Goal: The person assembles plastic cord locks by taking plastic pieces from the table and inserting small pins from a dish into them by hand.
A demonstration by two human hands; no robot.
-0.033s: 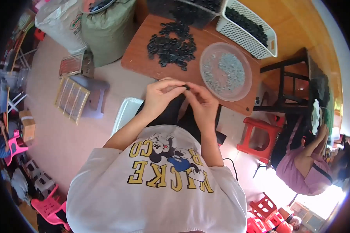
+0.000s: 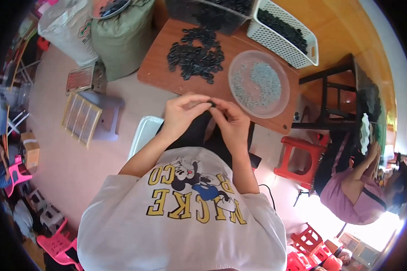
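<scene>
Over my lap, at the table's near edge, both hands meet with their fingertips together. A small black piece point(image 2: 211, 104) shows between them; its exact kind is too small to make out. My left hand point(image 2: 181, 113) pinches it between thumb and fingers. From the other side my right hand point(image 2: 233, 121) pinches at it too, partly covering it. Beyond my hands, a pile of flat black oval pieces point(image 2: 195, 58) lies on the brown table point(image 2: 154, 67). To its right, a round clear plastic dish point(image 2: 283, 100) holds many small silvery metal parts point(image 2: 264, 79).
Behind the pile stand a clear bin point(image 2: 233, 25) and a white perforated basket point(image 2: 276, 46), both with black pieces. Sacks point(image 2: 117, 49) are at the far left, a framed rack point(image 2: 82, 118) nearer. A red stool point(image 2: 298, 158) and another person point(image 2: 352, 196) are on the right.
The whole view has shifted slightly, with table and hands a little further left in it. Both hands keep their pinch on the small black piece.
</scene>
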